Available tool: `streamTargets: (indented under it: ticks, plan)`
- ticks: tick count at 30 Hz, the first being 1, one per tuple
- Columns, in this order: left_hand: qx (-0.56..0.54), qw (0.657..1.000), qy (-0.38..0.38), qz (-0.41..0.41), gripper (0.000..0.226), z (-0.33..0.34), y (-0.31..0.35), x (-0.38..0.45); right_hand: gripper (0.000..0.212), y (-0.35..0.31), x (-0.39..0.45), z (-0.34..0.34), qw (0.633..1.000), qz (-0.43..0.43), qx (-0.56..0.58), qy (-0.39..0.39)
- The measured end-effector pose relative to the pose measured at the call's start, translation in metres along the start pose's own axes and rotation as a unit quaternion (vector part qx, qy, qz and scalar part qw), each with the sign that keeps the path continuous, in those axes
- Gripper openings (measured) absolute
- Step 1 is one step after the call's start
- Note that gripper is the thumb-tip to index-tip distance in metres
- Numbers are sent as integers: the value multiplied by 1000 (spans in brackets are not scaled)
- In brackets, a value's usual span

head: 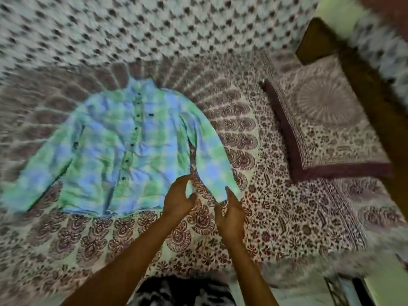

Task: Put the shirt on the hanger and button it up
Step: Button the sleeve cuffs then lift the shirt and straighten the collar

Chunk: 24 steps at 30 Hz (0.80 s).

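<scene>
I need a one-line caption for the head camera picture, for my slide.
Both hands, left and right, grip the shirt lying on the bedspread.

Dim, flat indoor light with a greenish cast, no hard shadows or glare. Heavy motion blur smears the bedspread (92, 36) pattern radially at the edges. Wide-angle distortion; centre slightly sharper.
</scene>
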<state>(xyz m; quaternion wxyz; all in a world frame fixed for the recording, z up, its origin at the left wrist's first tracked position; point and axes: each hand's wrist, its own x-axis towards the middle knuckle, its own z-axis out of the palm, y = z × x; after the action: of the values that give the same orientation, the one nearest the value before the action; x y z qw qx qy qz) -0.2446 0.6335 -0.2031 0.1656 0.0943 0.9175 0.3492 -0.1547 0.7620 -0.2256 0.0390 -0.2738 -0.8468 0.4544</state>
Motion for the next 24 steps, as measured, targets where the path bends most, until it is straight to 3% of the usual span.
streamTargets:
  ticks: [6,12,17,24]
  plan:
    - [74,994,62,58,68,-65,-2,-44,71,-61,-27,-5,994,-92,-59,-28]
    - [72,988,136,22,68,-122,-46,-64,70,-122,-22,34,976,-187,-91,-60]
    - [85,977,193,14,68,-176,-95,-59,73,-174,-26,90,966,-229,-92,-74]
    - [74,979,190,-19,65,-268,-211,-43,63,-241,-49,228,957,-252,-105,-97]
